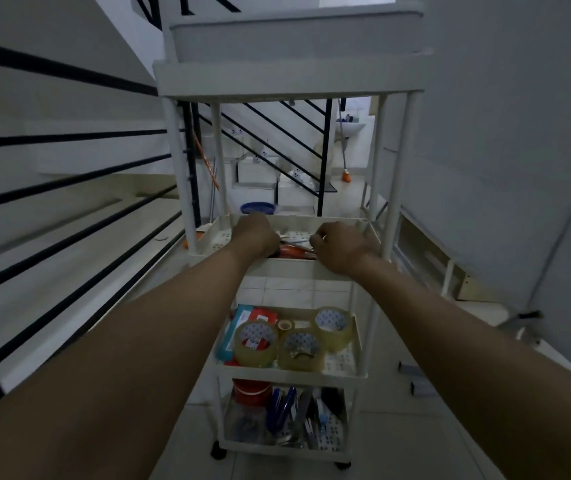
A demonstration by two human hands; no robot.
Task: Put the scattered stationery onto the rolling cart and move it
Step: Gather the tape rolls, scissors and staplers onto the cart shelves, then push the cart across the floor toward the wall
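The white rolling cart stands in front of me with several tiers. My left hand and my right hand are both curled over the near rim of the middle tray. An orange-handled tool lies in that tray between my hands. The tier below holds three clear tape rolls, a small tape roll and a blue and red packet. Blue pens, a red item and other stationery, too dim to name, fill the bottom tier.
A black stair railing runs along the left. A white wall closes the right side. Small grey staple blocks lie on the tiled floor to the right of the cart. A blue basin and a broom sit beyond.
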